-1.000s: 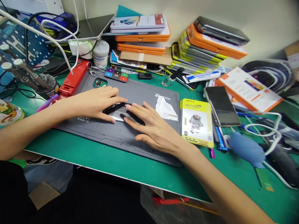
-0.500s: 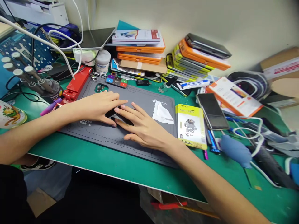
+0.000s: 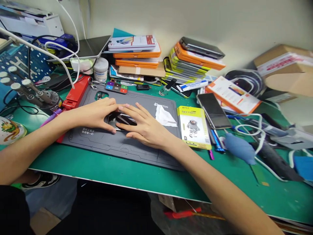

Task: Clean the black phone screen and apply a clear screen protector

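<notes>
Between my two hands is a dark, glossy smartphone (image 3: 126, 119) with a thin bright edge, over the grey work mat (image 3: 114, 145). My left hand (image 3: 102, 114) grips its left end, fingers along the far side and thumb at the near edge. From the right, my right hand (image 3: 144, 125) reaches across it, fingers bent around its right part. Both hands hide much of the phone. To the right of my right hand lies a crumpled white wipe (image 3: 166, 116) on the mat. Beyond it stands a yellow and white battery box (image 3: 194, 127).
A red tool (image 3: 77, 93) and a screwdriver holder (image 3: 49, 99) stand left. Stacked boxes (image 3: 137, 55) line the wall. On the right lie another phone (image 3: 214, 111), a blue air blower (image 3: 239, 147) and cables. The green table's front edge (image 3: 117, 184) runs near my lap.
The view has shifted slightly. The phone between my hands now shows a bright edge and reflections, and my fingers have closed in around its ends.
</notes>
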Demonstrator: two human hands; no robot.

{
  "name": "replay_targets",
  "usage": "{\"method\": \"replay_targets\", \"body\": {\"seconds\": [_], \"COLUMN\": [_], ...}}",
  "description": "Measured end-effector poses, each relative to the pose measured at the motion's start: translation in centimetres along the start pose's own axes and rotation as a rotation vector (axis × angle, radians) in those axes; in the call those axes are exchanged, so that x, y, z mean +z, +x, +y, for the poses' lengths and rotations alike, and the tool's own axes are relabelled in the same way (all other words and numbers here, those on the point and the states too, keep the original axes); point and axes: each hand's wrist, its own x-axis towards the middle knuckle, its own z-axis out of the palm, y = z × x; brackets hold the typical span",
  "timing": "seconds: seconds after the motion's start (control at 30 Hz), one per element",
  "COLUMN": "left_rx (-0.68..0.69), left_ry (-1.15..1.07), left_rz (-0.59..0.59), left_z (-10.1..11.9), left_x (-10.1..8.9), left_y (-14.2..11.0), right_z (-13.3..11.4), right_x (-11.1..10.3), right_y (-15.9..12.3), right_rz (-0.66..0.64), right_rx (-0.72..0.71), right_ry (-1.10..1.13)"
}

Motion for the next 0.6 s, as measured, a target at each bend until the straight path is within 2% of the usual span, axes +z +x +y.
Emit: {"method": "replay_targets", "body": {"seconds": [0.2,0.37,0.47,0.6], "left_rx": [-0.003,-0.012,-0.004,0.02], "left_ry": [-0.022,-0.025,-0.084,-0.228], "left_rz": [-0.009,-0.012,-0.021,-0.059], "left_z": [0.0,-0.2,-0.5,-1.2], "left_x": [-0.1,0.2,0.1,-0.3], "left_y": [0.0,0.0,-0.1,-0.4], "right_z": [0.8,0.9,0.5,-0.2], "right_x": [-0.6,-0.7,-0.4,-0.2], "right_y": [-2.8,-5.1,-5.1,-3.4], "right_rz": [0.033,0.067,0.054,0.018], "right_rx": [0.052,0.15,0.186,0.162], "right_ry": [0.008,0.036,0.05,0.014]}}
